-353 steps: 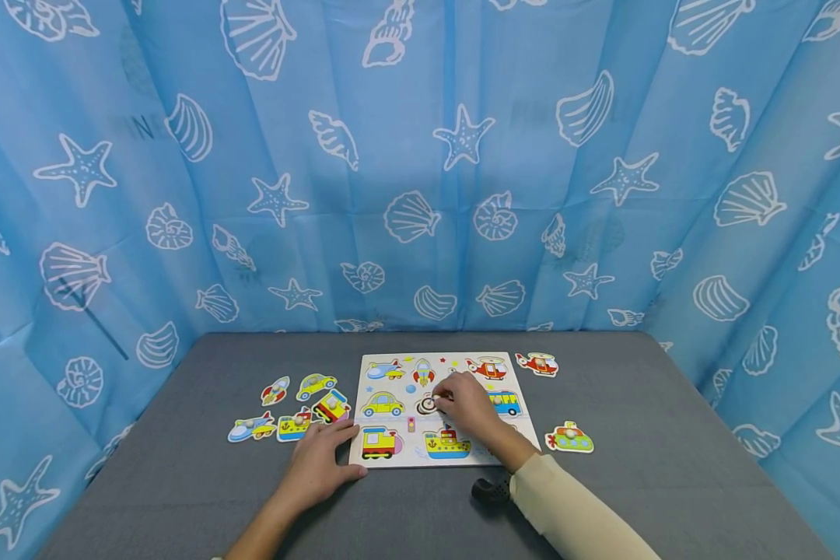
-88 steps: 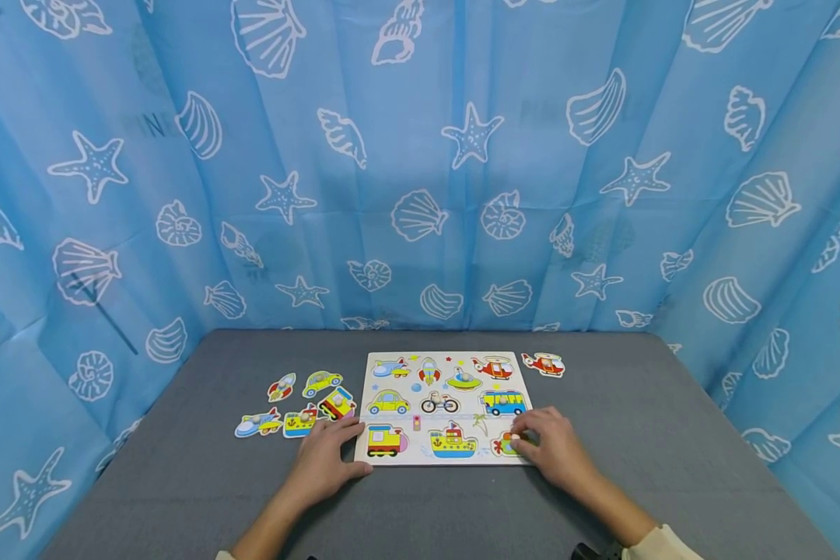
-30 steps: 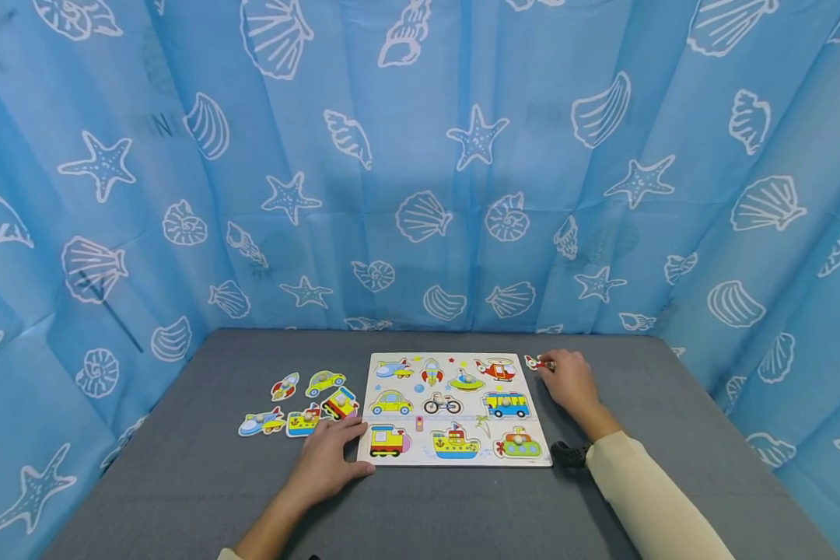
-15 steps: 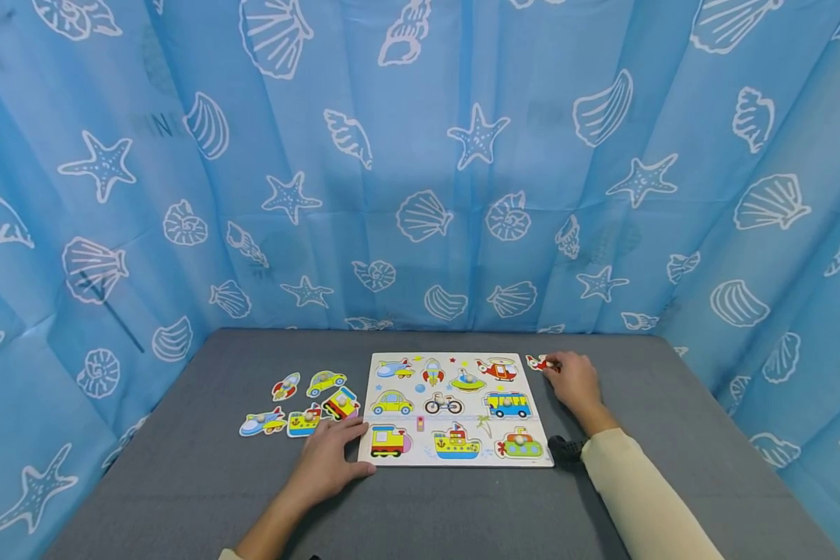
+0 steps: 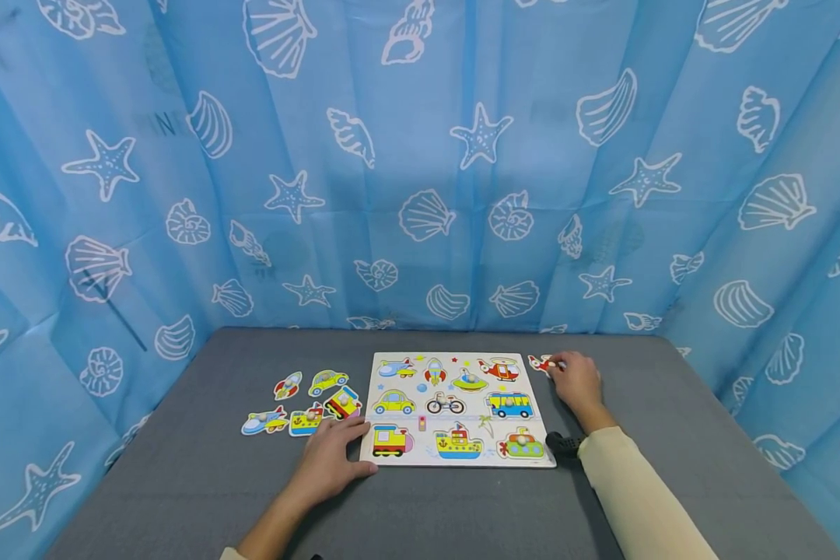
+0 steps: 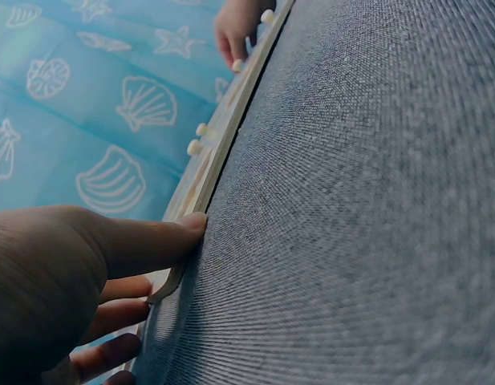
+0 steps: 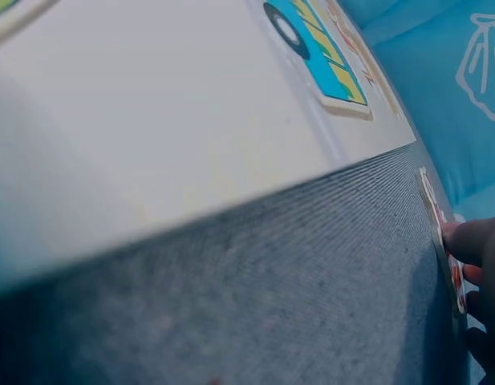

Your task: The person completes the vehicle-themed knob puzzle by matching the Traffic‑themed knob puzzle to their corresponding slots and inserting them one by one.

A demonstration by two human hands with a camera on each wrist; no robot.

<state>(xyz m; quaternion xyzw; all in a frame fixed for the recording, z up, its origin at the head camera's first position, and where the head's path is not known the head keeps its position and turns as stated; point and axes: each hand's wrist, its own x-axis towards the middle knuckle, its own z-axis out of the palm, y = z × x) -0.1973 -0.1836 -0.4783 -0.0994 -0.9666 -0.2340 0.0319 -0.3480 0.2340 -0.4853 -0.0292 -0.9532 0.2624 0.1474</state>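
Note:
A white wooden peg puzzle board [image 5: 420,403] with vehicle pictures lies mid-table. My left hand [image 5: 329,457] rests at its near left corner, thumb on the front edge, fingers along the left side; in the left wrist view the thumb [image 6: 155,245] is straight. Beyond the board's far right corner, my right hand [image 5: 578,385] pinches the red helicopter piece [image 5: 537,363], which the fingers partly cover. That piece [image 7: 436,210] looks slightly tilted in the right wrist view. Submarine [image 5: 522,443], bus [image 5: 509,405], bicycle [image 5: 446,403] and flying saucer [image 5: 470,380] pieces sit in the board.
Left of the board lie loose pieces: a rocket [image 5: 288,386], a yellow car [image 5: 327,381], a train [image 5: 344,403], a ship [image 5: 306,420] and a plane [image 5: 264,421]. A shell-patterned blue curtain [image 5: 420,171] hangs behind the grey table [image 5: 462,513].
The right hand went from the bicycle piece to the submarine piece, now in the board, then to the helicopter piece. Over the last second it barely moved. The left hand stayed at the corner.

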